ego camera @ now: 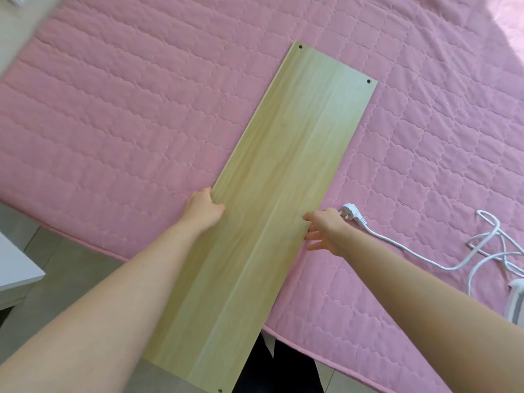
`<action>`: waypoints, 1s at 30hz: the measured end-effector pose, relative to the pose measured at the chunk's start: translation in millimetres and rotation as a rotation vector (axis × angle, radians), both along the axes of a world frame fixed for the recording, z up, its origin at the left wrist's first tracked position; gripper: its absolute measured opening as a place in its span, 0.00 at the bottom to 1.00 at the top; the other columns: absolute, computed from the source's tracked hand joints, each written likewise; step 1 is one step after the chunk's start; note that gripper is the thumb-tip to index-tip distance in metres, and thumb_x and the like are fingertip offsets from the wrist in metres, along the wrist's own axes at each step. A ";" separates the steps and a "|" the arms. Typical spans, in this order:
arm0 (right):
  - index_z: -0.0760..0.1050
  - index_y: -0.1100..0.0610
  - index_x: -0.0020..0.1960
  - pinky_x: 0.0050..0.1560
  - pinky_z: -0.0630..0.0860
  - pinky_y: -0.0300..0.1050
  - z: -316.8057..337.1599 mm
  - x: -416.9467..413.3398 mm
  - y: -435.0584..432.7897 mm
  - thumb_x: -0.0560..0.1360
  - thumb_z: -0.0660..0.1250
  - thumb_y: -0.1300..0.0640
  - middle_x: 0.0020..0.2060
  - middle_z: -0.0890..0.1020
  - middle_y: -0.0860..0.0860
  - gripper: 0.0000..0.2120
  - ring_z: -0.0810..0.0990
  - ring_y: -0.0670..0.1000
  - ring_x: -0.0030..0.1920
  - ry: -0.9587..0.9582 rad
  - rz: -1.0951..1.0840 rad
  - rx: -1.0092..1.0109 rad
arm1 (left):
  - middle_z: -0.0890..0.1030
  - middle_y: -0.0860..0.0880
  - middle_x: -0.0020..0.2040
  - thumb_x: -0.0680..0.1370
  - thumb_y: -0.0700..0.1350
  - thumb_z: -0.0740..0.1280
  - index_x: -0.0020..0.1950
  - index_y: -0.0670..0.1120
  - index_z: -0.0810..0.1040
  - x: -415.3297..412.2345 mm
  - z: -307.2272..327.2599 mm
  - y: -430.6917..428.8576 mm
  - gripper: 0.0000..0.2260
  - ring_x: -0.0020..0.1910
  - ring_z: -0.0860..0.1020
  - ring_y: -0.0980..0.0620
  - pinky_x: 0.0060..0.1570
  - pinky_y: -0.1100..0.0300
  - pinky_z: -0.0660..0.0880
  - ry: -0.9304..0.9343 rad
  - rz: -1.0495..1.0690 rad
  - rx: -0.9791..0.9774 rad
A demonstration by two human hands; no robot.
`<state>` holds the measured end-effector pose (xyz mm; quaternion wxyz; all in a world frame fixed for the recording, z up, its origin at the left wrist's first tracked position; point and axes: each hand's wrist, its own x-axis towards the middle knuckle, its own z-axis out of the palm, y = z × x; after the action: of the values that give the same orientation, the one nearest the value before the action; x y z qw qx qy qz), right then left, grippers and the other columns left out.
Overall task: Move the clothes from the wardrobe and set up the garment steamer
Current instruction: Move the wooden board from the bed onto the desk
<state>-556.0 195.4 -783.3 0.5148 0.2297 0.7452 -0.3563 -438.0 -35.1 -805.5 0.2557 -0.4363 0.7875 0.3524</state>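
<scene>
wooden board (pixel 279 199) flat on pink quilted bed (pixel 113 123), near end overhanging | left hand (pixel 204 211) clamped on its left edge | right hand (pixel 323 229) fingers apart at right edge | white plug (pixel 352 213) and cord (pixel 425 256) right; steamer body (pixel 517 300) cut off | no readable writing

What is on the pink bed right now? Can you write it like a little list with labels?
Surface: pink quilted bed cover
Main thing: long pale wooden board with small dark corner holes, lying on the bed, its near end sticking out past the bed edge
Left hand: gripping the board's left edge
Right hand: fingers spread at the board's right edge
Beside the right hand: white electrical plug
Cord: white cable, trailing right into loose loops
Right edge: white appliance part, mostly out of view
</scene>
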 end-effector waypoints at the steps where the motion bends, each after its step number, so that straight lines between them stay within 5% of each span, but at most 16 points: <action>1: 0.71 0.64 0.58 0.44 0.81 0.60 -1.1 1.2 -1.7 0.74 0.63 0.59 0.53 0.78 0.61 0.15 0.81 0.59 0.48 -0.009 -0.008 0.004 | 0.75 0.40 0.61 0.68 0.49 0.63 0.67 0.46 0.71 -0.1 0.6 1.8 0.27 0.59 0.74 0.39 0.59 0.48 0.73 -0.004 0.015 0.001; 5: 0.68 0.65 0.59 0.39 0.80 0.65 1.4 6.0 -8.3 0.72 0.63 0.61 0.56 0.76 0.65 0.17 0.80 0.64 0.45 -0.058 -0.124 -0.029 | 0.70 0.39 0.64 0.73 0.43 0.66 0.73 0.46 0.65 5.4 -5.2 3.8 0.28 0.63 0.71 0.40 0.63 0.50 0.69 -0.004 0.056 -0.023; 10: 0.69 0.66 0.58 0.36 0.81 0.59 5.0 26.5 -11.5 0.73 0.62 0.62 0.47 0.79 0.63 0.15 0.82 0.63 0.37 -0.119 -0.116 -0.022 | 0.78 0.42 0.60 0.74 0.42 0.65 0.65 0.44 0.73 26.0 -6.9 -8.0 0.19 0.56 0.77 0.42 0.57 0.52 0.74 0.075 0.171 0.009; 17: 0.68 0.61 0.64 0.48 0.78 0.50 3.4 68.0 1.4 0.74 0.67 0.56 0.59 0.73 0.57 0.21 0.81 0.59 0.50 -0.174 -0.012 -0.004 | 0.81 0.42 0.53 0.77 0.45 0.68 0.60 0.41 0.78 69.3 1.6 -4.8 0.14 0.50 0.77 0.47 0.50 0.57 0.70 0.164 0.324 -0.022; 21: 0.71 0.60 0.51 0.49 0.76 0.53 13.1 65.7 1.2 0.73 0.64 0.60 0.45 0.73 0.54 0.08 0.72 0.53 0.43 -0.040 0.288 0.046 | 0.83 0.41 0.50 0.76 0.43 0.69 0.57 0.39 0.80 73.9 9.7 3.0 0.12 0.45 0.77 0.47 0.47 0.59 0.70 0.202 0.335 -0.045; 22: 0.71 0.58 0.54 0.47 0.74 0.49 19.3 62.7 -1.3 0.73 0.62 0.61 0.46 0.74 0.55 0.10 0.71 0.54 0.43 0.020 0.422 0.056 | 0.82 0.41 0.49 0.76 0.43 0.69 0.56 0.39 0.81 74.3 13.3 5.4 0.11 0.44 0.76 0.48 0.46 0.59 0.69 0.211 0.343 -0.054; 25: 0.62 0.60 0.72 0.48 0.72 0.43 45.0 50.9 -14.3 0.76 0.58 0.61 0.61 0.75 0.57 0.24 0.76 0.56 0.56 0.226 0.798 0.050 | 0.79 0.42 0.48 0.75 0.43 0.70 0.55 0.40 0.81 76.9 27.9 14.1 0.10 0.46 0.75 0.46 0.47 0.58 0.68 0.240 0.337 -0.116; 30: 0.60 0.58 0.73 0.60 0.70 0.47 90.4 34.6 -34.6 0.78 0.56 0.62 0.69 0.68 0.54 0.23 0.69 0.55 0.65 0.623 1.205 -0.134 | 0.74 0.47 0.48 0.75 0.42 0.71 0.52 0.42 0.80 79.2 69.2 44.5 0.08 0.47 0.74 0.48 0.52 0.57 0.69 0.307 0.367 -0.163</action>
<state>-521.4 160.7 -692.9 0.3977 -0.3711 0.8328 -0.1024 -358.8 9.4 -736.3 0.0286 -0.5326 0.7504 0.3903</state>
